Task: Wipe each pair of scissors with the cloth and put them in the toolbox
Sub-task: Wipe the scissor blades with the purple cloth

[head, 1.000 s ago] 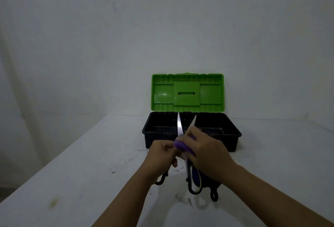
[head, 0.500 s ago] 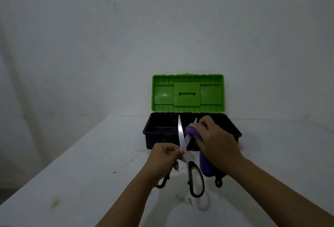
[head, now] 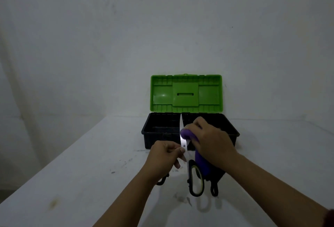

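A black toolbox (head: 159,138) with its green lid (head: 186,94) raised stands at the back of the white table. In front of it my left hand (head: 163,156) grips an open pair of scissors (head: 196,181) with black and green handles, blades pointing up. My right hand (head: 211,140) holds a purple cloth (head: 188,133) wrapped over the right blade; the cloth's tail hangs down past the handles. The left blade (head: 181,127) shows bare. Another dark scissor handle (head: 214,189) lies on the table under my right wrist, mostly hidden.
The white table (head: 90,163) runs to a left edge and carries a few dark marks. A plain white wall rises behind the toolbox.
My right hand slid the cloth up the right blade, from near the pivot to the upper blade. The left hand kept its grip on the scissors.
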